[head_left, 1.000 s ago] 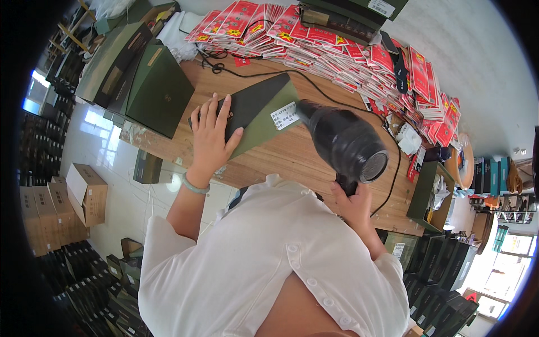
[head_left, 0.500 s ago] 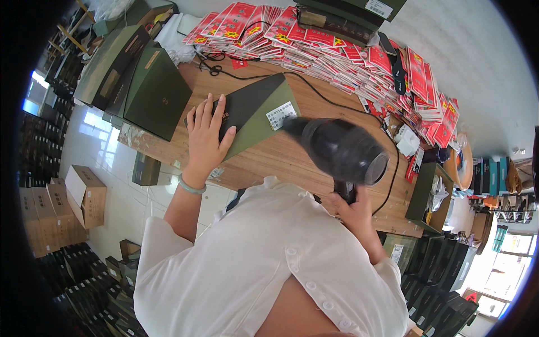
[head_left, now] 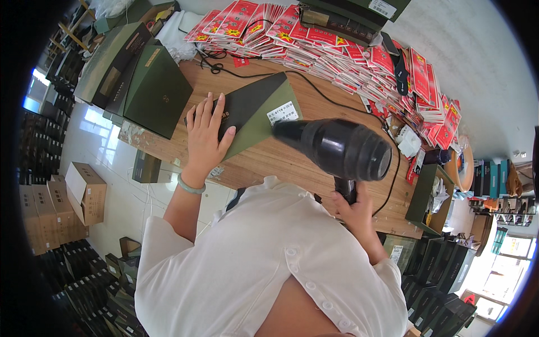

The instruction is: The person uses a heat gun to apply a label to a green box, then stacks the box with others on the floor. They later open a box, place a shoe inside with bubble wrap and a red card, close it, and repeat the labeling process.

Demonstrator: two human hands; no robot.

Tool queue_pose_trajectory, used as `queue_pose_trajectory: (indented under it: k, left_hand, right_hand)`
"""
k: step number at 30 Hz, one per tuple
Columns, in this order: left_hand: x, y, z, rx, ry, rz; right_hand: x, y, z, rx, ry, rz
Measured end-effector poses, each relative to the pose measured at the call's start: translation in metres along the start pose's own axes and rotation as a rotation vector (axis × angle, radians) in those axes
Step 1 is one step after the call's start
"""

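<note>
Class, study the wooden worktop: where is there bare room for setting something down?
Bare wood shows between the flat box and black cord, between that box and the near edge, and between cord and open green box. Red cards crowd the far side; standing boxes crowd the left; the hair dryer hides part of the middle.

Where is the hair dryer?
In the head view, the hair dryer is right of centre in the right hand, its nozzle near the white label on the green-black box.

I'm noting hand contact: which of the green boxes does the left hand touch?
The black-and-green box lying on the table under the left hand; neither hand touches the others, such as the standing green box to its left.
</note>
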State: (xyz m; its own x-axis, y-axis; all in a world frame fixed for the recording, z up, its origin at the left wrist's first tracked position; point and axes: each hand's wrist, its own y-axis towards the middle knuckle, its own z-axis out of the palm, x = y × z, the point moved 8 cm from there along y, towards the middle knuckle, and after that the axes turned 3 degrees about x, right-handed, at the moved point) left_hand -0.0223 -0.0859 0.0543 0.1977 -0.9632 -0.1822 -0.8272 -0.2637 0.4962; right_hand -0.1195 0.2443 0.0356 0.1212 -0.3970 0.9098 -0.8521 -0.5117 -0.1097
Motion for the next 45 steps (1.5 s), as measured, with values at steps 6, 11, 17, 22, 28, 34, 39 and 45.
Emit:
queue_pose_trajectory:
  k: [6, 11, 17, 22, 28, 34, 39, 45]
  left_hand:
    - [0.000, 0.001, 0.000, 0.000, -0.007, -0.004]
    - [0.000, 0.001, -0.001, -0.004, -0.016, -0.002]
    - [0.002, 0.001, -0.001, -0.001, -0.019, -0.008]
    - [0.002, 0.002, 0.000, 0.000, -0.019, -0.011]
    - [0.001, 0.002, -0.001, -0.004, -0.022, -0.009]
    - [-0.001, 0.002, -0.002, -0.010, -0.024, -0.007]
    - [-0.001, 0.002, -0.002, -0.014, -0.026, -0.007]
    - [-0.001, 0.001, -0.002, -0.015, -0.031, -0.006]
  right_hand:
    - [-0.010, 0.000, -0.002, 0.021, 0.031, 0.048]
    - [0.001, 0.003, -0.005, -0.014, -0.007, -0.084]
    - [0.002, 0.006, -0.003, 0.026, 0.022, -0.031]
    - [0.011, 0.007, 0.000, 0.002, -0.078, -0.177]
    - [0.022, 0.014, 0.005, 0.041, -0.131, -0.212]
    - [0.035, 0.018, 0.011, 0.054, -0.138, -0.225]
    - [0.036, 0.022, 0.013, 0.070, -0.020, -0.080]
    - [0.033, 0.024, 0.014, 0.082, -0.013, -0.026]
